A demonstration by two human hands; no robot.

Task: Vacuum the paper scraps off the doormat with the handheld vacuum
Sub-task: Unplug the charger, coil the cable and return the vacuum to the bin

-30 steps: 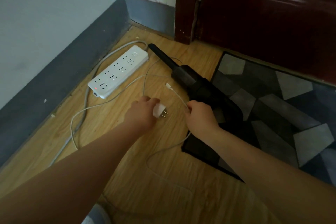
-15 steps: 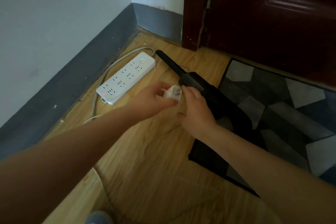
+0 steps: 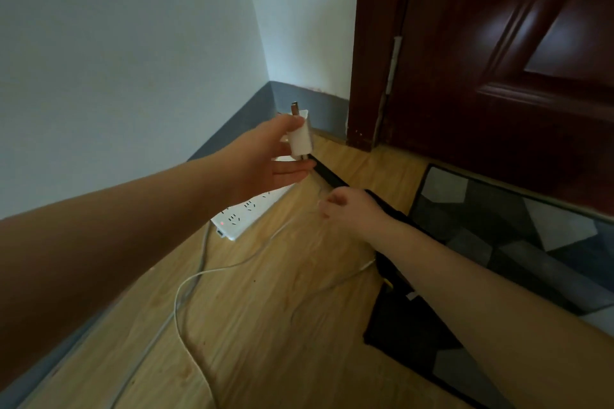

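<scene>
head view
left hand [image 3: 265,156]: lifted off the floor since a second ago, pinching the white charger plug [image 3: 300,136]
right hand [image 3: 349,207]: fingers curled round the thin cable [image 3: 252,259], dropped below the left
handheld vacuum [image 3: 332,178]: under right hand, on the doormat [image 3: 518,226] edge, untouched
power strip [image 3: 246,212]: below left hand
meaning: charger being cleared; vacuuming not started, likely

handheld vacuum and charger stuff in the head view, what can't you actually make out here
- Handheld vacuum: only the nozzle and a little of the body show; the right hand and forearm cover the rest.
- Thin white cable: motion-blurred near the right hand, so any pinch is unclear.
- Doormat: cut by the frame's right edge; too dark to show paper scraps.
- Charger in the left hand: prongs hidden.
</scene>
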